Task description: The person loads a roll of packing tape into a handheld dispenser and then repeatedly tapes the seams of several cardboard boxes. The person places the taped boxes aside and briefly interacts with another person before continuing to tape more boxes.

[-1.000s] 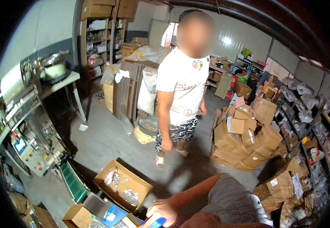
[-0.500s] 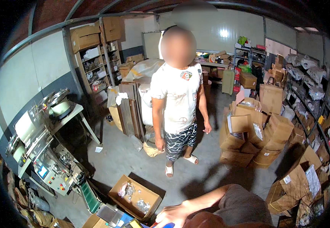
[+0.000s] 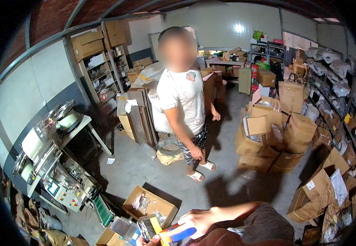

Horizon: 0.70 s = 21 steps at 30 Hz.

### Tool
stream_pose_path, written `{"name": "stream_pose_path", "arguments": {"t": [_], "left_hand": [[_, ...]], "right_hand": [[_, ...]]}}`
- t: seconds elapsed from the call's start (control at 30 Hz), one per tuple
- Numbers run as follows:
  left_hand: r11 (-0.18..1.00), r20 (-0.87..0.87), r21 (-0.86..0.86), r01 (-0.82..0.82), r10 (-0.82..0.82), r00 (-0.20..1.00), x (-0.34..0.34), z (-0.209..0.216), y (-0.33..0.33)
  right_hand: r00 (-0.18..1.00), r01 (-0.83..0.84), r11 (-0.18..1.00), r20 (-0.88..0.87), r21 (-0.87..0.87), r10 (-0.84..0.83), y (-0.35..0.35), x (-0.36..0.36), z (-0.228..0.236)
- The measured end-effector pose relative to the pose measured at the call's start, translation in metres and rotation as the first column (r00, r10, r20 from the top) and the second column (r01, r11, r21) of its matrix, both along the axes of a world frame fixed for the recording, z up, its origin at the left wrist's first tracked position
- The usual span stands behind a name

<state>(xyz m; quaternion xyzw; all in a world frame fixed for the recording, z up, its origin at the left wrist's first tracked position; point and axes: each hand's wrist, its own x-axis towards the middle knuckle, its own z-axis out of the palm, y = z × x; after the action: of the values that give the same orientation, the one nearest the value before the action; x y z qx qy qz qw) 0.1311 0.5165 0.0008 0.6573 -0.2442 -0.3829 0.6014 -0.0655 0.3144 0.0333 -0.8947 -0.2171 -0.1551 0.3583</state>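
On my feed, one open carton [image 3: 164, 203] as landmark; two heaps of silver parts [image 3: 145, 203] inside. Wearer's two hands both on its near side. Right hand [image 3: 200, 221]: fingers curled closed around one blue-and-orange object [image 3: 184, 235], off the carton's near right corner. Left hand [image 3: 150, 242]: closed on the lower end of one black-and-yellow pack [image 3: 147, 226], thumb visible, other fingers mostly cut off; pack overlaps the carton's near edge in my view. One co-worker [image 3: 184, 102] beyond the carton, to its right. One green conveyor [image 3: 103, 210] left of it.
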Motion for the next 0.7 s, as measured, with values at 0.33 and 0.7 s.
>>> {"name": "stream_pose_path", "arguments": {"t": [0.33,0.7], "left_hand": [[0.999,-0.126,-0.052,0.017,-0.024,0.992,0.036,0.065,0.007],[0.943,-0.169,-0.214,0.256,-0.294,0.941,0.091,0.083,-0.037]], "right_hand": [[0.992,0.13,0.987,0.01,-0.095,-0.13,0.001,0.018,0.042],[0.849,0.469,0.801,-0.061,-0.373,-0.526,-0.002,0.003,0.092]]}}
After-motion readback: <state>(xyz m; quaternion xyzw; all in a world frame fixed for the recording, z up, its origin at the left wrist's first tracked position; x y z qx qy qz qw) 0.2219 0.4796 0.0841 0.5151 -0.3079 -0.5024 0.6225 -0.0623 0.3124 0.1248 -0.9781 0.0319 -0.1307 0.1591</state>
